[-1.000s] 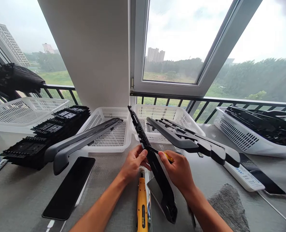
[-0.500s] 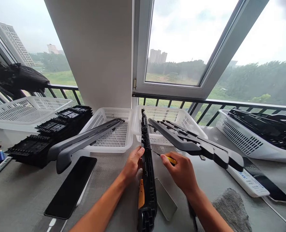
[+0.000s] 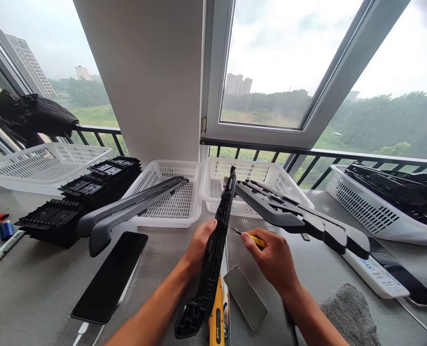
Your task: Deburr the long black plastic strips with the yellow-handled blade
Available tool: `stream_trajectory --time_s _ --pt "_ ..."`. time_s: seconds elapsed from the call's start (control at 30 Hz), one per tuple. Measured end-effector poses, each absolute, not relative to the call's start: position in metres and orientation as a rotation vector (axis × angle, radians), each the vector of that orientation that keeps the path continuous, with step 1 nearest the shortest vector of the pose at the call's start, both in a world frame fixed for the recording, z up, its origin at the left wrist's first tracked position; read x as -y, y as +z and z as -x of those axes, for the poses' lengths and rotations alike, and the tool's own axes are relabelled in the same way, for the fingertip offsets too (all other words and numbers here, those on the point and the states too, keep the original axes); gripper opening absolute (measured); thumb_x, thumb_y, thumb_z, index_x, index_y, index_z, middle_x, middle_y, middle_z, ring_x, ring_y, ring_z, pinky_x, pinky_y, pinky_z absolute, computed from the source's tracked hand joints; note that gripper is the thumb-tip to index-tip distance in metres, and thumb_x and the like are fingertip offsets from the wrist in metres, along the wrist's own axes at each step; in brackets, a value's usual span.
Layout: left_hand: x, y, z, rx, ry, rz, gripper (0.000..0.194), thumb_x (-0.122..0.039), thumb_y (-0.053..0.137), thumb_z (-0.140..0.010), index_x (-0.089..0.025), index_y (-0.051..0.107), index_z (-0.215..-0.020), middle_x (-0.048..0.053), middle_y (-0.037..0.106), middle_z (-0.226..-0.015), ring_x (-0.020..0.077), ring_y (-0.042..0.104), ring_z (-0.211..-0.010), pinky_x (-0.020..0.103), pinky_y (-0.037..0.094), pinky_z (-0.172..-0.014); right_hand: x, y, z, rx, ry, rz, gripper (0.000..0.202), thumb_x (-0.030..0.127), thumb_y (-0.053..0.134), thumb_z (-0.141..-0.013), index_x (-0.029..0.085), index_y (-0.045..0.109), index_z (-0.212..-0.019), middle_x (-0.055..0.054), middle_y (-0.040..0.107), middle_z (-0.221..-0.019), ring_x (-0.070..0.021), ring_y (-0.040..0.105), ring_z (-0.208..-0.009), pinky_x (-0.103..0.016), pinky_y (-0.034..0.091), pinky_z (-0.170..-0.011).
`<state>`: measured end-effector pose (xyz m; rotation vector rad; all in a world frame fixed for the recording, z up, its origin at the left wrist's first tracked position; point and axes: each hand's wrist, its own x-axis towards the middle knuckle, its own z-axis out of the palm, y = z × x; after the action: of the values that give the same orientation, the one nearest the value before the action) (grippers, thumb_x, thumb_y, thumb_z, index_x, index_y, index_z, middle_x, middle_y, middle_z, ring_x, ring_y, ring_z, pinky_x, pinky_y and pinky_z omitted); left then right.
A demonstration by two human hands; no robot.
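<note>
Black plastic strip [image 3: 215, 250]: gripped, tilted, in our left hand [image 3: 199, 242] above the table [image 3: 164, 245]. Our right hand [image 3: 274, 254] pinches a yellow-handled tool [image 3: 258, 240], tip by the strip's edge. We should brace firmly, press lightly, thumb clear.

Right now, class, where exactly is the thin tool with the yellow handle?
In the head view, the thin tool is just right of centre, in the right hand, its tip near the long black part in the left hand.
</note>
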<state>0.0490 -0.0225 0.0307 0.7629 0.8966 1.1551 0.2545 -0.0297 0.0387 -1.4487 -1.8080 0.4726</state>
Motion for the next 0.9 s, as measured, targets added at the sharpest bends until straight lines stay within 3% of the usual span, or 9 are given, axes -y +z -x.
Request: stream_trajectory --time_s 0.2,0.4,0.6,0.8,0.9 --pt "0.0208 0.0327 -0.0481 -0.888 1.182 -0.809 0.057 -0.074 0.079 -0.083 -0.026 0.048 -0.075 -0.010 0.043 -0.054 0.0095 0.037 -0.043 0.026 0.039 -0.045 0.0295 0.0408 -0.2554 1.805 0.469 1.441 0.047 0.058 0.060 -0.101 0.022 0.072 -0.072 -0.003 0.070 -0.069 -0.0176 0.060 -0.063 -0.029 0.039 -0.063" --pt "0.0200 0.0267 -0.0489 -0.865 1.154 -0.846 0.058 -0.076 0.076 -0.085 -0.025 0.050 -0.077 -0.008 0.050 -0.055 0.0104 0.042 -0.043 0.025 0.037 -0.044 0.0287 0.0390 -0.2550 1.850 0.506 1.435 0.045 0.057 0.060 -0.101 0.022 0.075 -0.076 -0.003 0.075 -0.077 -0.0196 0.066 -0.070 -0.030 0.042 -0.068" --pt "0.0205 0.0257 -0.0473 -0.855 1.173 -0.821 0.055 -0.071 0.079 -0.086 -0.025 0.051 -0.078 -0.008 0.049 -0.053 0.0110 0.043 -0.042 0.026 0.038 -0.045 0.0299 0.0388 -0.2542 1.843 0.470 1.454 0.047 0.058 0.058 -0.102 0.022 0.073 -0.075 -0.003 0.073 -0.072 -0.0193 0.063 -0.067 -0.030 0.040 -0.066" --pt "0.0203 0.0284 -0.0476 -0.854 1.140 -0.848 0.059 -0.077 0.079 -0.083 -0.025 0.052 -0.076 -0.008 0.049 -0.054 0.0109 0.042 -0.043 0.026 0.036 -0.045 0.0306 0.0371 -0.2528 1.876 0.479 1.412 0.042 0.056 0.059 -0.101 0.023 0.073 -0.079 -0.003 0.075 -0.079 -0.0209 0.068 -0.074 -0.030 0.042 -0.072" --pt "0.0208 0.0275 -0.0494 -0.847 1.104 -0.849 0.062 -0.082 0.075 -0.082 -0.023 0.059 -0.078 -0.006 0.052 -0.056 0.0118 0.044 -0.045 0.026 0.035 -0.045 0.0281 0.0354 -0.2540 1.826 0.457 1.469 0.046 0.060 0.058 -0.103 0.023 0.074 -0.081 -0.004 0.076 -0.081 -0.0215 0.067 -0.075 -0.030 0.042 -0.071"
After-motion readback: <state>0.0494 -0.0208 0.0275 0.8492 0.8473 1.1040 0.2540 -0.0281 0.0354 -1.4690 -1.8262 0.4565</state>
